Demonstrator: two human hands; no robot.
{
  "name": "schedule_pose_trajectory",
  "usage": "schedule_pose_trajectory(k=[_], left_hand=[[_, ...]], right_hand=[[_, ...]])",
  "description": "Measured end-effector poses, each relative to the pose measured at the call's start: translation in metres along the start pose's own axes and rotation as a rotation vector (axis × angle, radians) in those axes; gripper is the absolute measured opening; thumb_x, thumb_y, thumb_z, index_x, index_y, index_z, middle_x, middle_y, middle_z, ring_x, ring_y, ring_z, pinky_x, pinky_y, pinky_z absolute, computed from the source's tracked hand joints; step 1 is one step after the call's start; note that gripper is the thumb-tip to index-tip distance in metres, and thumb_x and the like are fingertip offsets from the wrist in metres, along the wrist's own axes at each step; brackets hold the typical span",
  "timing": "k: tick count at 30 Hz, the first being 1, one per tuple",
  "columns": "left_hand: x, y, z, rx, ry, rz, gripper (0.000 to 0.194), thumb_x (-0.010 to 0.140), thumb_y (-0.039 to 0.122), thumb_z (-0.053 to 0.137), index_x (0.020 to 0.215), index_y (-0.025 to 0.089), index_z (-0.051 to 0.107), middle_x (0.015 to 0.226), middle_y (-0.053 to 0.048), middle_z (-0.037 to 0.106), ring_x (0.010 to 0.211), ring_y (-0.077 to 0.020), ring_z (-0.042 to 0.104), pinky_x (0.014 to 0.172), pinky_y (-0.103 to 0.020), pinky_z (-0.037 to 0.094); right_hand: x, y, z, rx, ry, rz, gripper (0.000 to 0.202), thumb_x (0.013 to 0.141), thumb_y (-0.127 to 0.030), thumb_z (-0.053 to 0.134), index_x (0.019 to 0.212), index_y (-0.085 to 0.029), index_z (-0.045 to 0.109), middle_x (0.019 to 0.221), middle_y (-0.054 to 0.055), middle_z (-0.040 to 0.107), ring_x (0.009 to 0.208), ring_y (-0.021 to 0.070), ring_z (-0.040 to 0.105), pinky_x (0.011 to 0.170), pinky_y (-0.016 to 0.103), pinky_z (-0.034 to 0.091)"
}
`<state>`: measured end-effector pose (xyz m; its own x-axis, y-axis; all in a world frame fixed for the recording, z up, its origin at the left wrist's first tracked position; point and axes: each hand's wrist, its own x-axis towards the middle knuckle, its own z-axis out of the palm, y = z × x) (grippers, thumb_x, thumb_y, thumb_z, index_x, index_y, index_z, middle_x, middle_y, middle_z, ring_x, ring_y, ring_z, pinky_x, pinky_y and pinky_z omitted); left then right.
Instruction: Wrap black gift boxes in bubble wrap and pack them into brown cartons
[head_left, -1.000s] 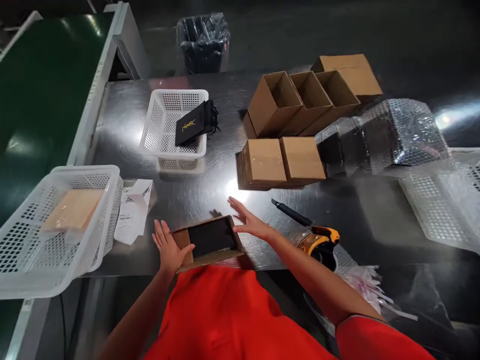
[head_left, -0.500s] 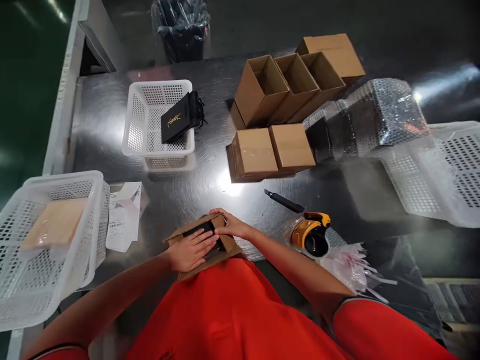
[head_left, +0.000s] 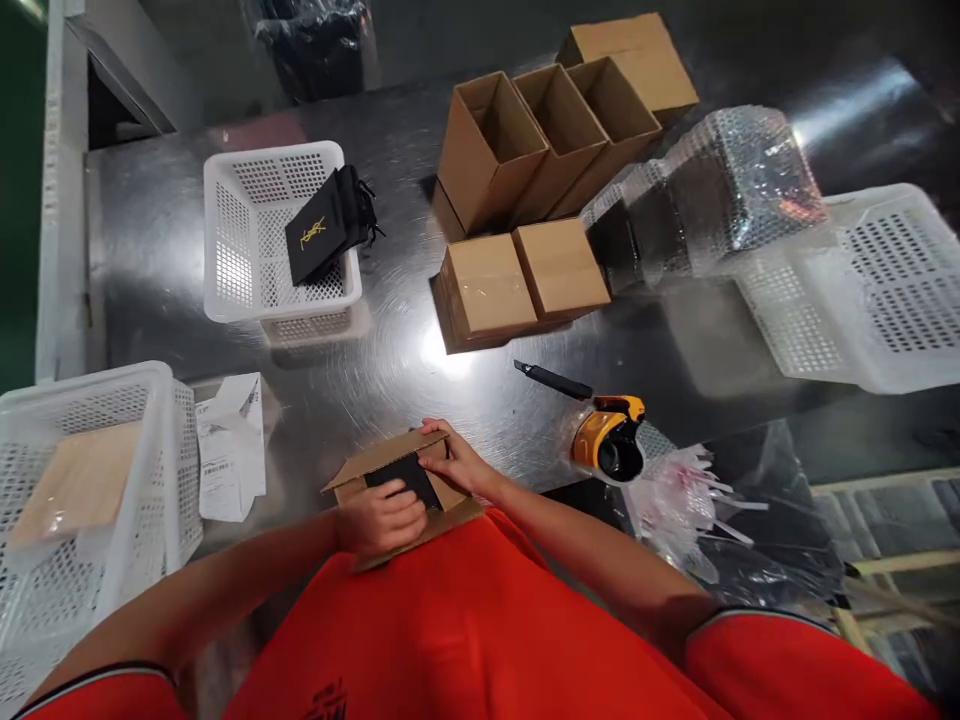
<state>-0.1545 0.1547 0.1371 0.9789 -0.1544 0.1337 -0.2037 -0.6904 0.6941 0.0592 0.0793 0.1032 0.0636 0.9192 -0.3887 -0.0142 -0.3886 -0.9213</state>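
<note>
An open cardboard box with raised flaps stands against my red shirt at the near edge of the metal table. Inside it lies a black item. My left hand rests over the box's left side with its fingers curled at the black item; what they grip, if anything, is hidden. On the far right side, my right hand grips the box's edge and flap, thumb toward the inside.
A black cutter and an orange tape dispenser lie to the right. Ahead are cardboard boxes, bubble-wrapped items and a white basket with black pouches. Another basket and papers are at left.
The fingers of my left hand have gone from flat to curled, and the hand has drawn back, showing more of the black item. My view has shifted.
</note>
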Motion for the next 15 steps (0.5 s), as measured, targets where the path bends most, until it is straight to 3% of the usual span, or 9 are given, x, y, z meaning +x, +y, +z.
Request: schedule_pose_trajectory(k=[3, 6, 10, 12, 15], left_hand=[[0.01, -0.003, -0.004, -0.007, -0.041, 0.081, 0.052, 0.091, 0.021, 0.038, 0.142, 0.02, 0.045, 0.142, -0.015, 0.053, 0.136, -0.0272, 0.044, 0.118, -0.052, 0.027], [0.02, -0.009, -0.004, -0.037, -0.132, 0.141, 0.062, 0.088, 0.021, 0.037, 0.149, 0.013, 0.032, 0.153, -0.015, 0.038, 0.144, -0.025, 0.031, 0.121, -0.045, 0.023], [0.026, -0.013, -0.004, -0.1, -0.146, 0.069, 0.071, 0.085, 0.02, 0.04, 0.153, 0.014, 0.022, 0.155, -0.012, 0.033, 0.146, -0.0235, 0.027, 0.122, -0.045, 0.019], [0.026, -0.012, -0.006, -0.158, -0.116, 0.06, 0.074, 0.083, 0.018, 0.041, 0.154, 0.017, 0.02, 0.155, -0.01, 0.033, 0.145, -0.0229, 0.027, 0.122, -0.045, 0.019], [0.028, -0.01, -0.009, -0.225, -0.083, 0.044, 0.076, 0.08, 0.014, 0.042, 0.153, 0.019, 0.022, 0.153, -0.009, 0.035, 0.143, -0.0235, 0.031, 0.122, -0.043, 0.02]], right_hand=[[0.001, 0.001, 0.001, -0.056, 0.03, -0.05, 0.05, 0.075, -0.053, 0.068, 0.11, -0.023, 0.047, 0.124, 0.008, 0.051, 0.119, 0.0239, 0.048, 0.104, 0.039, 0.037], [-0.003, 0.005, 0.007, -0.112, 0.068, -0.119, 0.045, 0.08, -0.049, 0.062, 0.113, -0.023, 0.046, 0.119, 0.008, 0.053, 0.116, 0.0233, 0.049, 0.103, 0.039, 0.038], [-0.009, 0.01, -0.001, -0.148, 0.101, -0.159, 0.043, 0.082, -0.047, 0.06, 0.115, -0.022, 0.048, 0.117, 0.009, 0.054, 0.115, 0.0235, 0.05, 0.103, 0.041, 0.038], [0.001, 0.002, -0.025, -0.15, -0.046, -0.103, 0.042, 0.083, -0.047, 0.06, 0.115, -0.022, 0.052, 0.119, 0.008, 0.058, 0.113, 0.023, 0.053, 0.101, 0.041, 0.041], [0.045, -0.033, -0.059, -0.185, -0.383, -0.032, 0.035, 0.09, -0.047, 0.051, 0.106, -0.018, 0.063, 0.116, 0.009, 0.065, 0.107, 0.0225, 0.061, 0.094, 0.04, 0.048]])
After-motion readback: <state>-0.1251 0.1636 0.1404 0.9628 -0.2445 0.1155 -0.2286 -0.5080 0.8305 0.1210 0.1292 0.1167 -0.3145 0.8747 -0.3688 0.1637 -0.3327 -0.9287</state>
